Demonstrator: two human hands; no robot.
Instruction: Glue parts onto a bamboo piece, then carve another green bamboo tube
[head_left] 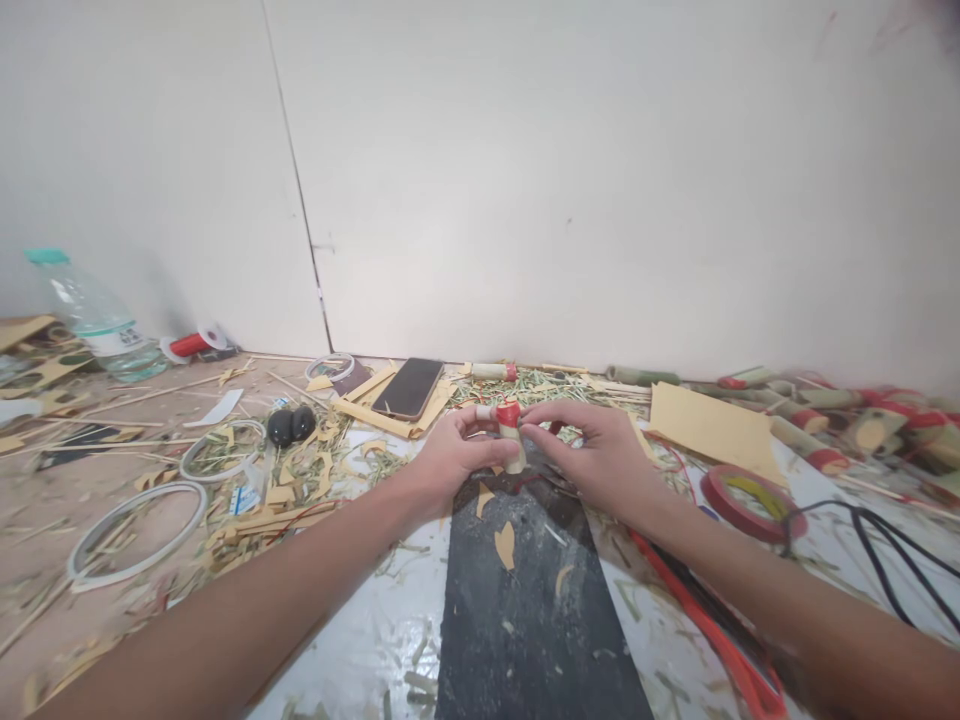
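My left hand (pixel 459 447) is closed around a short pale bamboo piece (pixel 513 457), held upright, with a red band wrapped round its top. A thinner pale stick juts from its left side, partly behind my fingers. At the right edge of the red band, my right hand (pixel 589 445) is pinched shut; whatever is between its fingertips is too small to make out. Below both hands lies a dark board (pixel 525 610) with a few yellow paper scraps (pixel 505 545) on it.
A smartphone (pixel 410 388) lies beyond my hands before the white wall. Rolls of tape (pixel 137 530) and a water bottle (pixel 97 320) are leftward. To the right are red tape (pixel 750 502), yellow card (pixel 712 430), a black cable (pixel 862 530) and red-banded bamboo pieces (pixel 810 450).
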